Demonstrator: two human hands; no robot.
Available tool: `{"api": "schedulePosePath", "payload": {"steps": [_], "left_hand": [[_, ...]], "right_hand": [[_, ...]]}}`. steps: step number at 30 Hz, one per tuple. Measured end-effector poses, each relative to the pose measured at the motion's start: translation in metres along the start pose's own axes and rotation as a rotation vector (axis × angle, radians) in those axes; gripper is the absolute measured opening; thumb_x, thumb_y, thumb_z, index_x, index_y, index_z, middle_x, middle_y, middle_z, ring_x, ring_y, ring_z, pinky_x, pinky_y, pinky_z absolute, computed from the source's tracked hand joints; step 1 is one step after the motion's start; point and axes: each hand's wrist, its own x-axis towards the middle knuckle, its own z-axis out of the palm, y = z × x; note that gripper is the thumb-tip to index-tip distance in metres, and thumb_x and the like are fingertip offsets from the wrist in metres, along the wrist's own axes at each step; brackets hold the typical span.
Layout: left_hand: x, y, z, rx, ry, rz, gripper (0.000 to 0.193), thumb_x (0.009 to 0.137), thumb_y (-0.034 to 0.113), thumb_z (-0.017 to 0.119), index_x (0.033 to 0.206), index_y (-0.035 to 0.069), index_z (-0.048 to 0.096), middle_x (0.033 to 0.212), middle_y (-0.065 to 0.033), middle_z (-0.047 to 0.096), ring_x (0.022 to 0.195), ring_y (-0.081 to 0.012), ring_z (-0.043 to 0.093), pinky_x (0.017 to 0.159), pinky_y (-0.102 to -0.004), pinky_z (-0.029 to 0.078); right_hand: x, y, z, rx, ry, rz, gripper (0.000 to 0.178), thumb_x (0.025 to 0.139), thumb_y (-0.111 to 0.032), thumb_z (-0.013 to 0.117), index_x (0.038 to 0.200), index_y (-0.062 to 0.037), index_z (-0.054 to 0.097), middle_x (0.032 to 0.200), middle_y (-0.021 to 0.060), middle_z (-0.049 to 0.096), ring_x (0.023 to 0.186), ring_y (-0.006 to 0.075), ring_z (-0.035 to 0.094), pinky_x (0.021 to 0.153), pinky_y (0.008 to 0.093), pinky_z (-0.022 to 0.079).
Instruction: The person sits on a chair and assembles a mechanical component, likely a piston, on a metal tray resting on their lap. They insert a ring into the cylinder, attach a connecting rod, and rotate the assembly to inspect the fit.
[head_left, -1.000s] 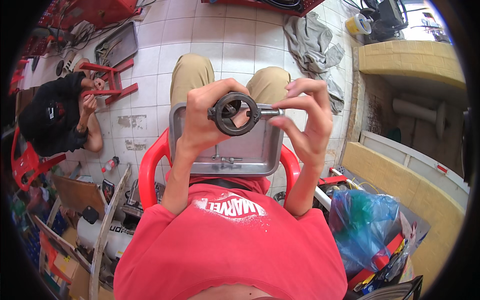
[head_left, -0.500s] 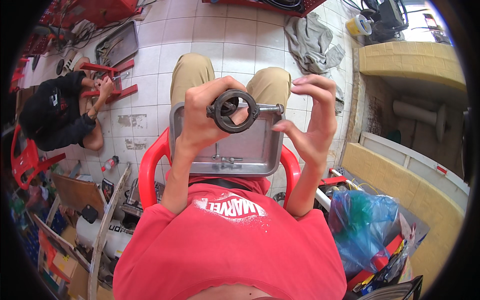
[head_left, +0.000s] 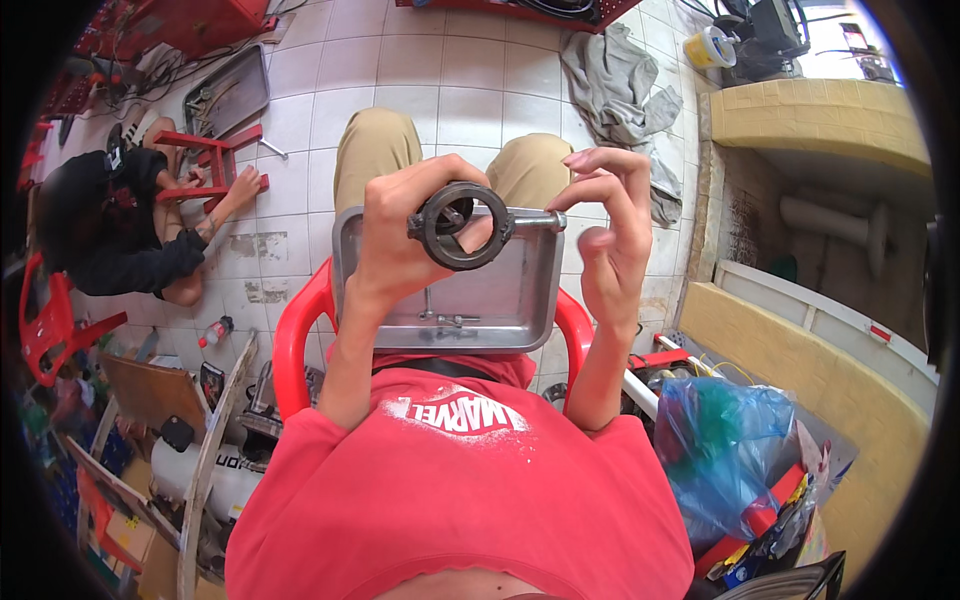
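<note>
My left hand (head_left: 395, 235) is wrapped round a dark metal ring-shaped part (head_left: 430, 232), held up above a metal tray (head_left: 395, 325) that lies on my lap. A long bolt (head_left: 538, 222) sticks out sideways from the ring's right side, its head toward my right hand (head_left: 615, 220). That hand is open with bent fingers. Its index fingertip is at the bolt head, touching or nearly so, and the thumb stands apart below. Several small bolts (head_left: 450, 320) lie in the tray.
At the left a co-worker (head_left: 120, 220) sits low, a hand at a small red stool (head_left: 215, 165). A wrench-like tool (head_left: 273, 149) lies by it. Grey cloth (head_left: 620, 85) lies on the tiles ahead. Blue plastic bags (head_left: 720, 440) are at my right.
My right hand has moved left, bringing its index finger to the bolt head. The left hand still holds the ring part. The co-worker's hand has shifted to the stool's edge.
</note>
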Motion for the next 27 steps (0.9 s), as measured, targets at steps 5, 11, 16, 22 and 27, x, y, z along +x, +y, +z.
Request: {"api": "schedulePosePath", "payload": {"steps": [5,11,16,22,27], "left_hand": [[0.001,0.001,0.0,0.053,-0.002,0.015,0.027,0.071,0.001,0.084,0.09,0.003,0.066,0.079,-0.0073,0.071,0.074,-0.0169,0.069,0.085,-0.031,0.055],[0.0,-0.002,0.001,-0.041,-0.008,-0.009,0.032,0.069,-0.002,0.086,0.092,0.003,0.065,0.08,-0.0075,0.07,0.073,-0.0167,0.068,0.088,-0.0328,0.055],[-0.002,-0.008,0.0,0.001,0.002,0.034,0.033,0.068,-0.002,0.086,0.093,0.003,0.065,0.079,-0.0075,0.069,0.074,-0.0161,0.068,0.084,-0.0311,0.056],[-0.001,-0.004,0.005,-0.011,0.036,0.045,0.022,0.073,0.009,0.081,0.089,0.004,0.066,0.074,-0.0059,0.066,0.065,-0.0167,0.065,0.065,-0.0291,0.051],[0.001,0.005,0.01,0.004,0.031,0.048,0.022,0.076,0.015,0.081,0.089,0.004,0.068,0.076,-0.0082,0.066,0.066,-0.0223,0.066,0.061,-0.0328,0.051]], "right_hand": [[-0.003,0.003,-0.003,0.069,0.122,-0.063,0.043,0.062,-0.012,0.094,0.098,-0.0064,0.073,0.117,0.0099,0.049,0.112,0.0262,0.057,0.095,0.0421,0.049],[-0.002,0.005,0.0,0.006,0.01,-0.032,0.037,0.066,-0.015,0.094,0.095,-0.006,0.072,0.115,0.0112,0.051,0.109,0.0263,0.057,0.092,0.0422,0.049],[-0.008,0.009,0.011,0.198,0.189,-0.079,0.037,0.064,-0.019,0.096,0.089,-0.0062,0.072,0.116,0.0113,0.051,0.108,0.0236,0.056,0.09,0.0377,0.049],[0.003,-0.002,0.005,-0.004,-0.025,-0.041,0.045,0.073,-0.044,0.089,0.085,-0.0049,0.072,0.11,0.0117,0.058,0.096,0.0242,0.063,0.081,0.037,0.051],[-0.01,0.012,0.011,0.176,-0.025,0.008,0.031,0.082,-0.029,0.084,0.084,-0.0024,0.069,0.102,0.0124,0.06,0.089,0.0224,0.065,0.075,0.0343,0.051]]}}
